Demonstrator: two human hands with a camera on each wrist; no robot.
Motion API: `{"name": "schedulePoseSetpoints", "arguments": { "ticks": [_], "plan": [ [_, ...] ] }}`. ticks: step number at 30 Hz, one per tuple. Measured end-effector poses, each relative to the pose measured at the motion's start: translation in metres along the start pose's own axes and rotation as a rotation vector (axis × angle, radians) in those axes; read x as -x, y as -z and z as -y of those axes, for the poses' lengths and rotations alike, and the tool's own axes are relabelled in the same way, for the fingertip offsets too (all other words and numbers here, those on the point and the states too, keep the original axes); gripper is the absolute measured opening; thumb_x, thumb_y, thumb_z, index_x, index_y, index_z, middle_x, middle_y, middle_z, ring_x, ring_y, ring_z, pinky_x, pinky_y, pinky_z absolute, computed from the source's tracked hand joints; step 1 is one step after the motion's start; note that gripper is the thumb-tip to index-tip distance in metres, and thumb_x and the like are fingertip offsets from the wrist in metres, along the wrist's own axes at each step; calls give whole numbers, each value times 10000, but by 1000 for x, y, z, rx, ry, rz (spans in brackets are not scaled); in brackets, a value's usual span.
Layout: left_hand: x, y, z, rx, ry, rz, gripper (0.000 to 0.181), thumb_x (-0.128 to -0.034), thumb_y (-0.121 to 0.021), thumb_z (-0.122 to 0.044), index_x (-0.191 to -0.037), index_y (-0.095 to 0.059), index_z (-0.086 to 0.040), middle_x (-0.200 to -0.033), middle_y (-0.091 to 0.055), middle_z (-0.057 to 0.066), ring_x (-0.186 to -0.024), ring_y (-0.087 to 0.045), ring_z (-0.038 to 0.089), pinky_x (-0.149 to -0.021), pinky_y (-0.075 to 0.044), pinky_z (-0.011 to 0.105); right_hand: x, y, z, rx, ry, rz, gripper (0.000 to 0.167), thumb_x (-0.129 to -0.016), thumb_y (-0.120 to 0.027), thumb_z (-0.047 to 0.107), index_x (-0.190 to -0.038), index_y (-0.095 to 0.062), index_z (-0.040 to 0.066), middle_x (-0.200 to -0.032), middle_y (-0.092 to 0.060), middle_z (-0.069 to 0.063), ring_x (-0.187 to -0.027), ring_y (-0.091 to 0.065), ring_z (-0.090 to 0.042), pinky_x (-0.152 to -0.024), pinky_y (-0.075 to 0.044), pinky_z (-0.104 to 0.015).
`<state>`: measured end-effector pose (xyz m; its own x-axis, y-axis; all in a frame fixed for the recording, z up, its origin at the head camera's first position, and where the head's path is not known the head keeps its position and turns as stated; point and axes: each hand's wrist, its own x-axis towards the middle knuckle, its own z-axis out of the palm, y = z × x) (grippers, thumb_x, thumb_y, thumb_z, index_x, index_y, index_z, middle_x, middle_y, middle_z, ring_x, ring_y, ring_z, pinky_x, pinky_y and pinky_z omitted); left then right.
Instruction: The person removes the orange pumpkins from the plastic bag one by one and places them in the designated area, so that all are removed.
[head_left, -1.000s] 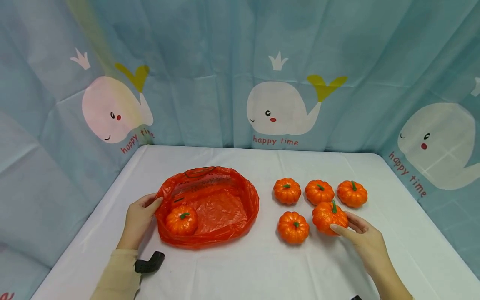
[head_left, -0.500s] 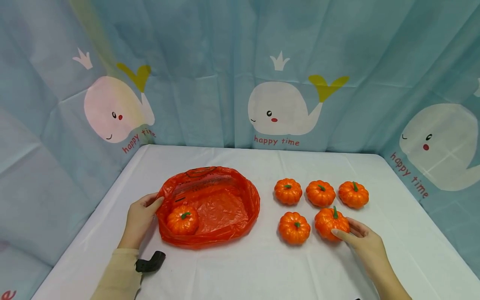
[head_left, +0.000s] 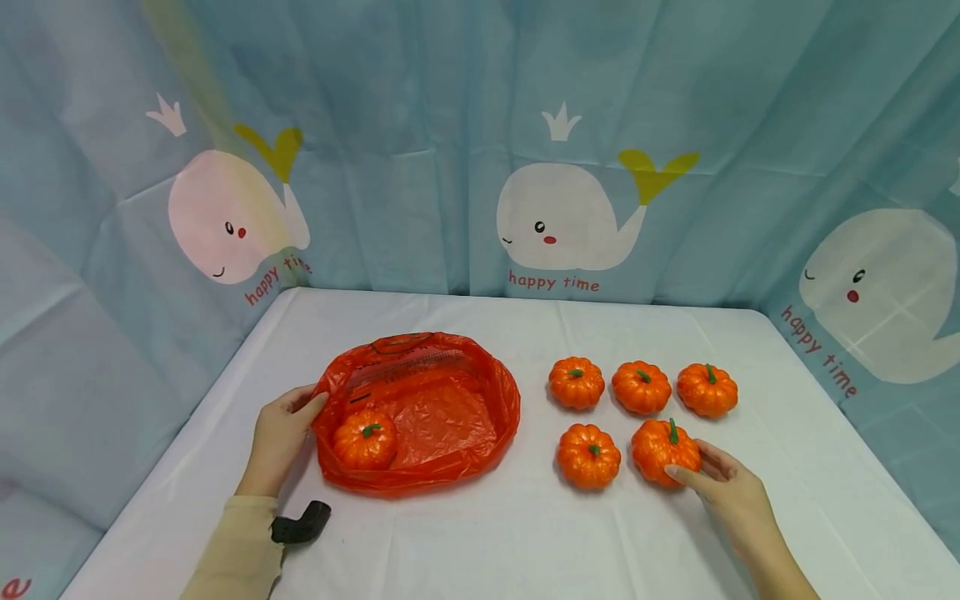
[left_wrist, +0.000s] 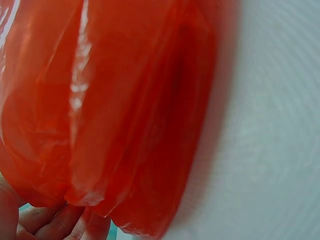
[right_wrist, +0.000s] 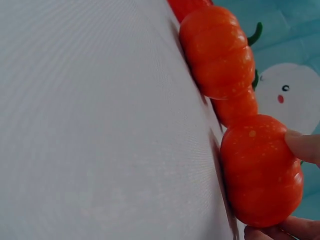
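My left hand [head_left: 279, 437] pinches the left rim of an open red plastic bag [head_left: 457, 417], and its curled fingers show below the bag's edge in the left wrist view. Inside the bag, on the left, lies one small orange pumpkin [head_left: 366, 442] with a green stem. On the right side of the table, my right hand [head_left: 731, 492] holds another pumpkin [head_left: 665, 452] between thumb and fingers. The right wrist view has this pumpkin [right_wrist: 262, 172] very close to the white cloth; whether it touches, I cannot tell. Left of it sits a separate pumpkin [head_left: 588, 457].
A back row holds three more pumpkins: a left one [head_left: 576, 383], a middle one [head_left: 641, 387] and a right one [head_left: 707, 390]. White cloth covers the table [head_left: 480, 550]. A blue whale-print curtain [head_left: 420, 208] hangs behind. A black curved piece [head_left: 302, 523] sits at the left wrist.
The right hand has lowered its pumpkin toward the table, slightly nearer to me and away from the back row. The left hand and the bag have stayed nearly still.
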<state>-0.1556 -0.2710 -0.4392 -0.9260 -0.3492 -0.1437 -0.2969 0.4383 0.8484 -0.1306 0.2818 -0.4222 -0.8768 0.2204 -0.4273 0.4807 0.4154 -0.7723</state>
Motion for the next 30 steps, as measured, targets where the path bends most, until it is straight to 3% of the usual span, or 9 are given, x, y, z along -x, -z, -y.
{"name": "schedulePoseSetpoints", "arguments": {
  "ticks": [8, 14, 22, 27, 30],
  "plan": [
    [-1, -1, 0, -4, -6, 6, 592, -1014, -495, -465, -1406, -531, -23, -1427, -537, 229, -1276, -512, 344, -914, -544, 209, 2, 1, -2, -24, 8, 21, 1036, -857, -752, 461, -1588, -150, 41, -1613, -193, -274, -1506, -170, -449, -1169, -226, -629],
    [-1, -1, 0, -4, -7, -2, 587, -1013, -496, -466, -1399, -539, -26, -1421, -543, 226, -1249, -524, 336, -867, -541, 175, 3, 1, -1, -19, 20, 14, 1041, -863, -744, 472, -1594, -128, 60, -1633, -170, -228, -1520, -154, -410, -1187, -217, -595],
    [-1, 1, 0, -11, -10, -4, 582, -1016, -496, -452, -1400, -536, -16, -1421, -543, 232, -1269, -521, 344, -954, -549, 288, 18, 3, 10, -49, 92, -141, 946, -891, -733, 406, -1602, -165, 145, -1669, -190, -71, -1521, -243, -284, -1133, -299, -340],
    [0, 1, 0, 3, -3, -5, 579, -1015, -502, -449, -1400, -536, -18, -1414, -545, 239, -1228, -529, 339, -790, -509, 104, 26, -1, 22, -44, 147, -160, 948, -856, -763, 412, -1591, -224, 150, -1657, -241, -75, -1506, -280, -287, -1104, -326, -306],
    [0, 1, 1, 9, 3, 1, 585, -1012, -503, -460, -1402, -534, -25, -1418, -540, 237, -1216, -527, 335, -726, -447, 57, 30, -6, 28, -46, 166, -153, 929, -848, -774, 397, -1582, -260, 150, -1643, -279, -88, -1492, -312, -290, -1062, -357, -242]
  ]
}}
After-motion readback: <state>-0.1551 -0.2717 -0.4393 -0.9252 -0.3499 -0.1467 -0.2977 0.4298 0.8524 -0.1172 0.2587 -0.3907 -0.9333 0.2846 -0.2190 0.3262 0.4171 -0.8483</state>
